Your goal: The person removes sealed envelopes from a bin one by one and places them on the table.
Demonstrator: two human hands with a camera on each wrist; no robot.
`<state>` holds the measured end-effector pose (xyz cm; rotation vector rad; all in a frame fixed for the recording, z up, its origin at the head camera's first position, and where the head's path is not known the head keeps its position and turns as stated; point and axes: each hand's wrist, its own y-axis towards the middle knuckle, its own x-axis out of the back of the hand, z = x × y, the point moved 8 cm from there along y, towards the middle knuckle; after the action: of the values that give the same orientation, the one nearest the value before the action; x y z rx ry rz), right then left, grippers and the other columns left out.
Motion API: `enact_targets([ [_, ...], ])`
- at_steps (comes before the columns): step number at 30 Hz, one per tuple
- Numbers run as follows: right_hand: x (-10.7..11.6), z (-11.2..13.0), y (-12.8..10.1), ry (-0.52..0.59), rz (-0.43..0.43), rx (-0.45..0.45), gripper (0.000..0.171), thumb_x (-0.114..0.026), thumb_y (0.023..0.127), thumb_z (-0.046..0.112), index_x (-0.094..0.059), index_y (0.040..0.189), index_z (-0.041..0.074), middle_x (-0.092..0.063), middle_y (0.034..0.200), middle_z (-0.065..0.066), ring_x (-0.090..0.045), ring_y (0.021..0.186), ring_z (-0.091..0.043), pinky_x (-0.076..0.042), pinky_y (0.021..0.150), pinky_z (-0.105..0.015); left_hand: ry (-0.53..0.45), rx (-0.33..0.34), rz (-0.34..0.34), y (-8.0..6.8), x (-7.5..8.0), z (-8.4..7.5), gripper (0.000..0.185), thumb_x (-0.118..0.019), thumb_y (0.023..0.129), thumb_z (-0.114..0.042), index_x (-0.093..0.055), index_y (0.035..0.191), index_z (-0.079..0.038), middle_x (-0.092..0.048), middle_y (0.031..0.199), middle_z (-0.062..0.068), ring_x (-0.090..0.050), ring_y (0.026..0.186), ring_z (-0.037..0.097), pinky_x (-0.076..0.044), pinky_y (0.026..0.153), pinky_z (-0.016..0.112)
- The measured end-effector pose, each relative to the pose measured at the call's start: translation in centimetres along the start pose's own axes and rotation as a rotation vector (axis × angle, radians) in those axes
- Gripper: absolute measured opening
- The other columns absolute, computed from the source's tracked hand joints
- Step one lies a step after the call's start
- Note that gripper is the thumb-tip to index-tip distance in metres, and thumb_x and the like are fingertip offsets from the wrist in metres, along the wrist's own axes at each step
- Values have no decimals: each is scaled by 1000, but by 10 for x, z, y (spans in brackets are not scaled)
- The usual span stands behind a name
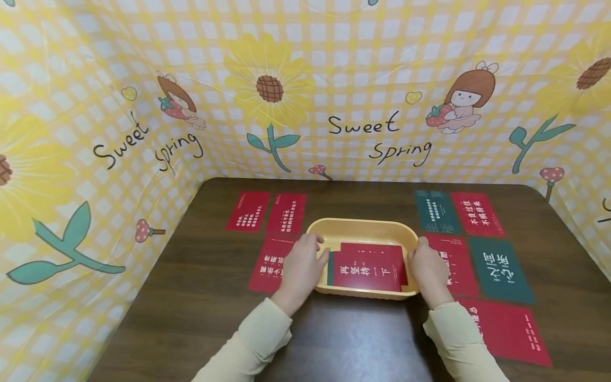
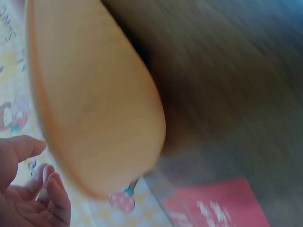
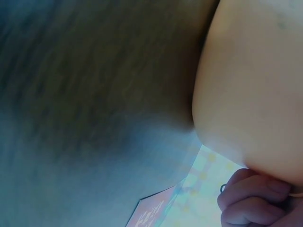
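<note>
A yellow oval tray (image 1: 363,225) is at the middle of the table, with red cards (image 1: 367,270) and the edge of a green card (image 1: 330,268) in it. My right hand (image 1: 428,268) grips the tray's right end, its fingers (image 3: 253,198) curled at the rim. At the left end is my left hand (image 1: 302,265), thumb and fingertips right by the rim. In the left wrist view its fingers (image 2: 54,194) are loosely bent beside the tray wall (image 2: 99,104), with a gap between them and the wall.
Red cards lie left of the tray, among them one at the far left (image 1: 247,211). To the right are more red cards (image 1: 477,214) and green cards (image 1: 502,269). A checked yellow cloth (image 1: 363,69) hangs behind the brown table (image 1: 191,318).
</note>
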<state>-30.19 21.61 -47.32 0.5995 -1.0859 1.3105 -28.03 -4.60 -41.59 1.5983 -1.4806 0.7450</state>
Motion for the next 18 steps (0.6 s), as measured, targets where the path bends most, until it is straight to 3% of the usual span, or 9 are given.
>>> enact_targets([
  [6,-2,0,0,0,-4,-6,33,-48,95,16,-40,117,-7,-63,93,-30,-61,71,-36,-52,66,-48,34,-56,122,3,-29,-18,23,-73,84,-22,-65,101,-8,-63,92,7,-58,74,17,-53,64,30],
  [12,-2,-1,-1,1,-12,-8,32,-48,95,16,-41,116,-7,-63,92,-30,-62,72,-36,-52,67,-49,79,-100,210,5,-49,-19,25,-75,82,-22,-68,99,-7,-62,89,7,-60,80,20,-50,72,32],
  [15,-1,0,-1,-6,-16,1,32,-48,95,16,-41,116,-7,-63,91,-30,-62,72,-37,-52,66,-50,63,-85,254,6,-55,-15,26,-75,82,-21,-69,103,-6,-62,90,8,-60,82,20,-50,75,33],
  [18,-1,0,0,-11,-23,7,33,-48,95,16,-41,117,-7,-63,90,-30,-62,71,-37,-52,64,-49,46,-24,290,6,-58,-10,37,-76,80,-25,-67,109,-3,-61,94,10,-58,82,21,-50,76,34],
])
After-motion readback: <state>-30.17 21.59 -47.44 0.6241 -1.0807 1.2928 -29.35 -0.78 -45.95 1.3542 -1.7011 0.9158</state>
